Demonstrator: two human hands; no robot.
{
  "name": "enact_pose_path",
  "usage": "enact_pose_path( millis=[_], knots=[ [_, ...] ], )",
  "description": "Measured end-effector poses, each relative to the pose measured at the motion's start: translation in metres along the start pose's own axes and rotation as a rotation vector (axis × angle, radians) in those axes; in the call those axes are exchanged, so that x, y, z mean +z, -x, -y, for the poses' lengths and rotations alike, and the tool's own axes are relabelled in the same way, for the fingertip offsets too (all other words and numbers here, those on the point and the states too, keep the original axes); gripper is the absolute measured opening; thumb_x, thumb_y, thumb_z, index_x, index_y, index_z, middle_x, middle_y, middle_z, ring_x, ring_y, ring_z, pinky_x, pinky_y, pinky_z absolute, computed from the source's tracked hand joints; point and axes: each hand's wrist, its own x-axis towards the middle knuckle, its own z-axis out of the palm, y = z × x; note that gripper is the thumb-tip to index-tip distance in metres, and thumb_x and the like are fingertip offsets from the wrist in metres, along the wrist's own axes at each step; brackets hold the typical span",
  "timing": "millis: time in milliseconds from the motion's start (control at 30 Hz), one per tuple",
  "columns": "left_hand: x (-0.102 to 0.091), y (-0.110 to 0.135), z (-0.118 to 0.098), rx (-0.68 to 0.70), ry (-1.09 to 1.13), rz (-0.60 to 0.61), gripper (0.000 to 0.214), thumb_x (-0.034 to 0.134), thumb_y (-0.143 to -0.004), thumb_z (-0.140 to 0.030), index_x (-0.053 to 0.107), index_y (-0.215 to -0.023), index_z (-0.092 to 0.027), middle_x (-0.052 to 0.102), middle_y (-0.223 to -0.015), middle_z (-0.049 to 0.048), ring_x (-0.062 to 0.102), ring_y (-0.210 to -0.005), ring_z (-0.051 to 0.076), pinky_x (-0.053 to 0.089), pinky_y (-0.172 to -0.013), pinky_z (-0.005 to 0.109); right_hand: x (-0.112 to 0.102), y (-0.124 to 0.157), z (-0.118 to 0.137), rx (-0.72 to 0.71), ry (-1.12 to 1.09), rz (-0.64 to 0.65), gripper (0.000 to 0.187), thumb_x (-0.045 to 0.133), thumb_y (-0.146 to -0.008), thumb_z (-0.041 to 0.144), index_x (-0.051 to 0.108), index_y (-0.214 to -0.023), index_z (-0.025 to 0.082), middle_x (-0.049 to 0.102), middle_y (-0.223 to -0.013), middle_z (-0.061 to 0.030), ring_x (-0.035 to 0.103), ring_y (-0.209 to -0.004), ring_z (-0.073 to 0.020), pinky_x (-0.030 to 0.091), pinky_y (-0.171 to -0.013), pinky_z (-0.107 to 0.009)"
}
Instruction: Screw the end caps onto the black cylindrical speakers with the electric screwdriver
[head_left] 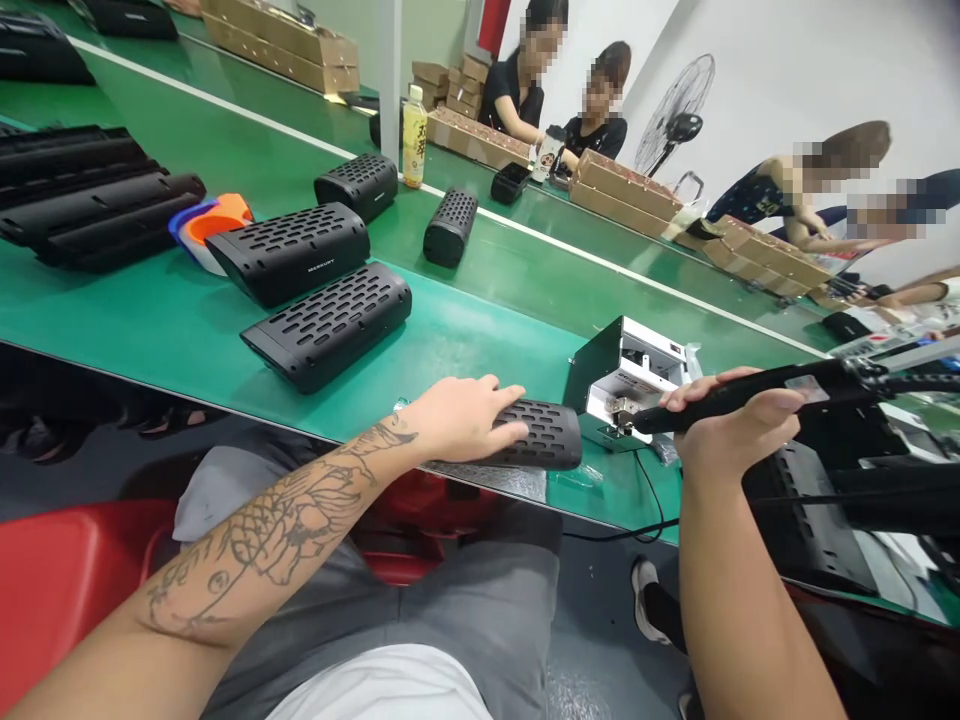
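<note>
My left hand [469,418] lies over the left part of a black perforated housing [545,437] at the front edge of the green table. Its thumb and fingers are spread out rather than wrapped round the housing. In my right hand [739,415] is a black electric screwdriver [720,392], held roughly level, with a cable at its back end. The screwdriver's tip points left and meets the metal front of a small screw feeder [628,375]. Whether a screw sits on the tip is too small to tell.
Two perforated housings [330,325] rest left of my left hand, with more behind them. Long black shells [90,215] are stacked at far left, beside an orange and blue object [217,225]. A drink bottle [415,138] stands further back. Co-workers sit across the table behind cardboard boxes [626,190].
</note>
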Motion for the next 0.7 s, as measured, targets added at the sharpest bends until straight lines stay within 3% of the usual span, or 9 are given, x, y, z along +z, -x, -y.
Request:
enact_pose_path(
  millis=[100,233,367,467,600,700],
  knots=[
    [-0.004,-0.007,0.011,-0.085,0.043,-0.051,0.070,0.034,-0.123,-0.058,0.055,-0.182,-0.027,0.069,-0.166,0.0101,0.077,-0.136,0.039,0.060,-0.114,0.052,-0.001,0.009,0.017,0.033,0.018,0.049,0.077,0.060,-0.100,0.095,0.068,-0.088,0.018,0.052,-0.058,-0.0030,0.054,-0.043,-0.0195,0.051,-0.040,-0.035],
    [0.000,-0.011,0.016,-0.096,0.073,-0.058,0.062,0.036,-0.119,-0.058,0.082,-0.148,-0.029,0.084,-0.140,0.0078,0.079,-0.127,0.037,0.060,-0.101,0.048,0.012,0.023,0.062,0.095,-0.124,0.118,0.082,0.064,-0.093,0.101,0.079,-0.092,0.021,0.053,-0.055,-0.0033,0.051,-0.040,-0.0212,0.049,-0.038,-0.037],
    [0.002,-0.010,0.015,-0.087,0.073,-0.060,0.062,0.036,-0.116,-0.058,0.089,-0.135,-0.032,0.087,-0.133,0.0052,0.081,-0.119,0.034,0.057,-0.091,0.045,0.033,0.039,0.090,-0.009,-0.425,0.561,0.102,0.043,-0.099,0.109,0.093,-0.123,0.024,0.064,-0.062,-0.0069,0.057,-0.042,-0.0240,0.053,-0.041,-0.041],
    [0.002,-0.010,0.015,-0.089,0.072,-0.073,0.062,0.036,-0.115,-0.060,0.089,-0.133,-0.033,0.087,-0.132,0.0047,0.081,-0.117,0.034,0.055,-0.088,0.044,0.054,0.055,0.093,0.048,-0.522,0.789,0.090,0.054,-0.103,0.101,0.090,-0.137,0.025,0.073,-0.074,-0.0079,0.068,-0.053,-0.0262,0.063,-0.053,-0.044],
    [0.002,-0.010,0.015,-0.078,0.080,-0.091,0.064,0.036,-0.115,-0.061,0.090,-0.132,-0.033,0.088,-0.127,0.0066,0.081,-0.116,0.035,0.054,-0.087,0.044,0.086,0.079,0.093,0.225,-0.555,0.683,0.057,0.082,-0.099,0.076,0.092,-0.120,0.025,0.074,-0.075,-0.0065,0.071,-0.057,-0.0243,0.065,-0.058,-0.040],
    [-0.001,-0.009,0.014,-0.074,0.083,-0.074,0.064,0.036,-0.117,-0.060,0.090,-0.135,-0.031,0.087,-0.128,0.0084,0.081,-0.118,0.036,0.056,-0.090,0.045,0.101,0.090,0.096,0.331,-0.522,0.591,0.050,0.094,-0.088,0.071,0.090,-0.101,0.023,0.069,-0.067,-0.0048,0.065,-0.051,-0.0228,0.061,-0.052,-0.037]
  ],
)
